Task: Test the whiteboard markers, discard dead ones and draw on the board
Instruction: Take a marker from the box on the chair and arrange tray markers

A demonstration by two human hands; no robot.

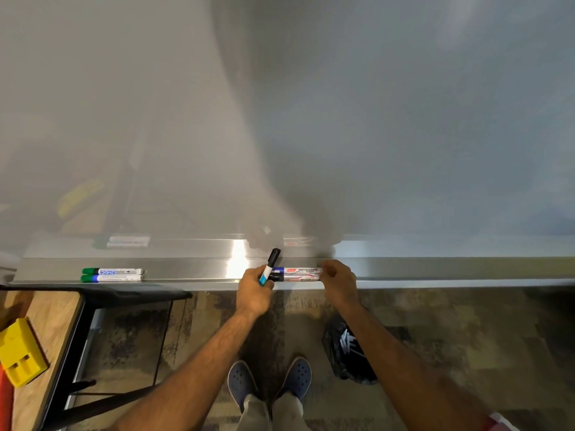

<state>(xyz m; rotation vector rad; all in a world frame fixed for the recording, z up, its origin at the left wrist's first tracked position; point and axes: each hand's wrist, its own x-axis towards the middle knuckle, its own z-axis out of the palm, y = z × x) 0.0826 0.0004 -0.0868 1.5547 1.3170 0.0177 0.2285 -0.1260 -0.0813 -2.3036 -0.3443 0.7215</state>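
A blank whiteboard fills the upper view, with a metal tray along its lower edge. My left hand grips a black-capped marker that stands tilted, cap up. Two markers lie side by side on the tray between my hands. My right hand has its curled fingers at the right end of these two markers; whether it holds them cannot be told. Two green-capped markers lie on the tray at the left.
A wooden table with black legs stands at the lower left and carries a yellow block. A black bag holding white items sits on the carpet under my right forearm. My feet in blue shoes are below.
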